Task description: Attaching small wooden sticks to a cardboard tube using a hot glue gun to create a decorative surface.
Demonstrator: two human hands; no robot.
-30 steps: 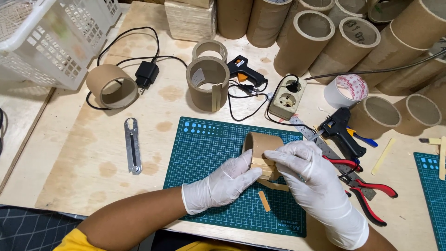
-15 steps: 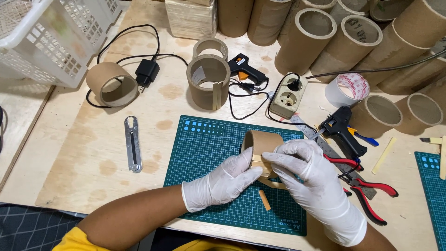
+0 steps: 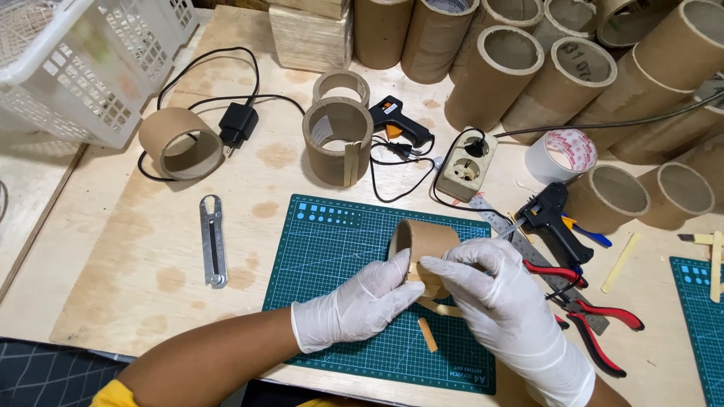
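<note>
A pale plywood bench (image 3: 113, 249) is carrying the work, its top marked with brownish stains. A green cutting mat (image 3: 332, 249) is lying near the front edge, with a second mat's corner (image 3: 697, 301) showing at the far right. A white plastic basket (image 3: 83, 68) is sitting at the far left, and a row of tall cardboard tubes (image 3: 520, 68) is standing along the far edge beside a wooden block (image 3: 309, 38). Between them are lying a short cardboard ring (image 3: 177, 143), a black power adapter (image 3: 237, 124), a taller ring with a stick glued to it (image 3: 337, 139), a glue gun (image 3: 396, 120), a socket block (image 3: 467, 166) and a roll of white tape (image 3: 562, 154). A metal cutter (image 3: 213, 241) is lying left of the mat; a second glue gun (image 3: 554, 222) and red-handled pliers (image 3: 596, 324) are lying to the right.

The cardboard ring piece (image 3: 422, 241) is resting on its side on the mat, brown and smooth, its open end facing left and far. The left hand (image 3: 354, 305), in a white glove, is steadying it from the near left, fingers pressed together against its wall. The right hand (image 3: 490, 290), also gloved, is covering its right side, fingers curled and pressing a thin wooden stick against the ring. Another short stick (image 3: 427, 334) is lying loose on the mat just near the hands.
</note>
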